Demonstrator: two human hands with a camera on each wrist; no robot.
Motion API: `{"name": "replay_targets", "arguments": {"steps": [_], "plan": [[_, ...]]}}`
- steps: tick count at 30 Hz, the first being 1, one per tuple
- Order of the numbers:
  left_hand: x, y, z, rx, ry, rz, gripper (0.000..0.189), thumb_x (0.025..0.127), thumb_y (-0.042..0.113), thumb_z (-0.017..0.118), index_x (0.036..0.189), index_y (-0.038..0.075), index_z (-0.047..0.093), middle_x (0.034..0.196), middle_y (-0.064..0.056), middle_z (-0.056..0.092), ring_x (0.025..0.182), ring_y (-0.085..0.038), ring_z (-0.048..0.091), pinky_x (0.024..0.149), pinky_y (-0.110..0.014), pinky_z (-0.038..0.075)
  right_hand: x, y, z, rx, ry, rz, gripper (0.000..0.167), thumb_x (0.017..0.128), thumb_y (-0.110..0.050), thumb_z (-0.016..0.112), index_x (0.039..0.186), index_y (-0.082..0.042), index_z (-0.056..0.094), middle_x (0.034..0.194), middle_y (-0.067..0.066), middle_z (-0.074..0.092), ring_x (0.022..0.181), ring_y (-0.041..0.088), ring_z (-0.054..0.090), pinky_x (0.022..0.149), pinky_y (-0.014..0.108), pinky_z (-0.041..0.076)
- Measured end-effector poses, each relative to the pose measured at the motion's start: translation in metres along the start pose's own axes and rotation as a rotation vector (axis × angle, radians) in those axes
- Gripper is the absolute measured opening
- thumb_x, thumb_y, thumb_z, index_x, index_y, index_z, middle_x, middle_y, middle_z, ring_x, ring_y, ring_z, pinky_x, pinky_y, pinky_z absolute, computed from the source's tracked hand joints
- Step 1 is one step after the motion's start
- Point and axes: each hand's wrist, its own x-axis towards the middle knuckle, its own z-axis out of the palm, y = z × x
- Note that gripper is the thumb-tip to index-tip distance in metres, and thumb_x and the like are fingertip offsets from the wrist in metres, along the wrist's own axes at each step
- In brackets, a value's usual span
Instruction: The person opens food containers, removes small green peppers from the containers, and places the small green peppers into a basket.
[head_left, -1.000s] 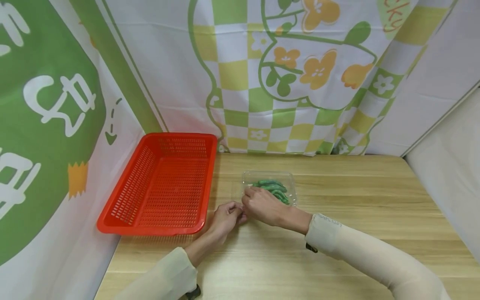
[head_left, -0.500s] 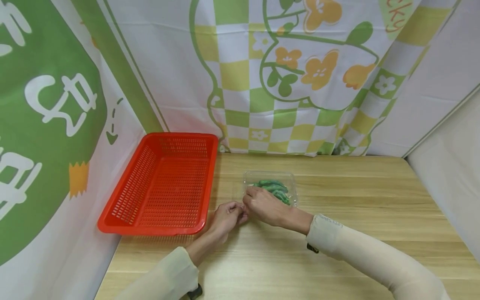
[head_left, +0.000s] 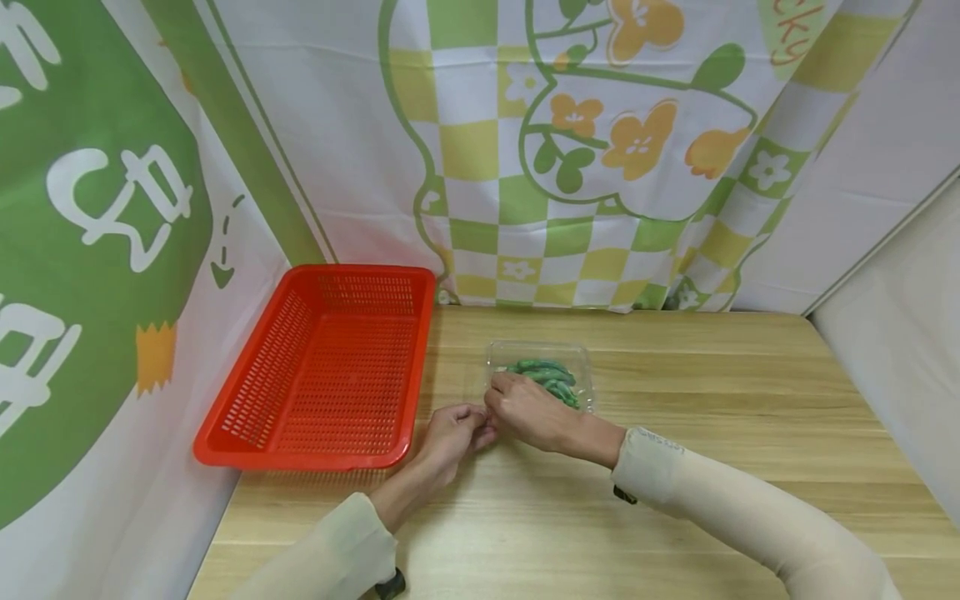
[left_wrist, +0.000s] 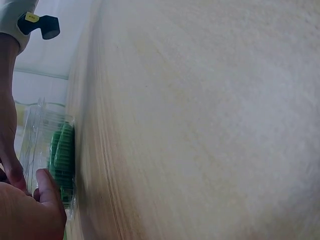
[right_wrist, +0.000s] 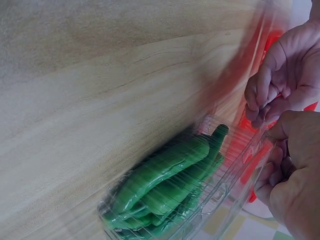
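Note:
A clear plastic box (head_left: 577, 354) sits on the table with several green peppers (right_wrist: 165, 185) inside. Its rim and ribbed side show in the right wrist view. At the box's near left corner, my left hand (head_left: 453, 433) pinches the edge between thumb and fingers. Right beside it, my right hand (head_left: 528, 412) grips the same rim with curled fingers, its back covering part of the box in the head view. The two hands' fingertips nearly meet there. From the left wrist, the peppers look pressed against the box's ribbed wall, and my left thumb (left_wrist: 47, 187) lies near the rim.
A red perforated basket (head_left: 352, 392) stands on the left, close to my left hand and against the curtain wall. The wooden table (head_left: 712, 400) extends to the right and front. Patterned cloth (head_left: 555, 250) hangs along the table's back edge.

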Motion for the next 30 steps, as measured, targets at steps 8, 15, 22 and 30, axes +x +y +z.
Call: {"name": "replay_targets", "arguments": {"steps": [8,15,22,30], "plan": [[0.0040,0.0010,-0.0032,-0.004,0.001,-0.025,0.017,0.105,-0.009,0.051,0.109,-0.019,0.064,0.090,-0.009,0.070,0.078,-0.010,0.070,0.077,-0.023,0.062,0.0009,0.0002,-0.0004,0.018,-0.007,-0.005,0.021,0.081,-0.006,0.082,0.075,-0.010,0.062,0.076,0.001,0.057,0.072,0.016,0.057,0.065,0.031,0.052],[0.0039,0.0038,-0.0001,0.023,0.018,-0.032,0.018,0.105,-0.007,0.054,0.111,-0.018,0.066,0.090,-0.009,0.072,0.077,-0.010,0.070,0.076,-0.023,0.062,-0.0009,0.0024,-0.0009,0.055,-0.012,0.013,0.017,0.083,-0.004,0.080,0.076,-0.010,0.065,0.077,0.001,0.058,0.072,0.015,0.057,0.064,0.029,0.052],[0.0048,0.0039,0.0024,0.029,0.047,-0.036,0.017,0.104,-0.007,0.056,0.110,-0.017,0.068,0.085,-0.007,0.071,0.073,-0.008,0.069,0.072,-0.022,0.061,-0.0018,0.0044,-0.0006,0.107,0.002,0.026,0.014,0.087,-0.003,0.076,0.078,-0.010,0.067,0.079,0.000,0.059,0.072,0.014,0.058,0.064,0.027,0.053],[0.0004,0.0022,-0.0010,-0.016,0.029,-0.057,0.015,0.104,-0.007,0.054,0.108,-0.017,0.066,0.086,-0.007,0.071,0.076,-0.009,0.070,0.075,-0.022,0.062,-0.0015,0.0035,-0.0088,0.168,-0.002,0.023,0.013,0.089,0.000,0.075,0.082,-0.009,0.069,0.080,0.000,0.058,0.070,0.011,0.056,0.061,0.022,0.049]]}}
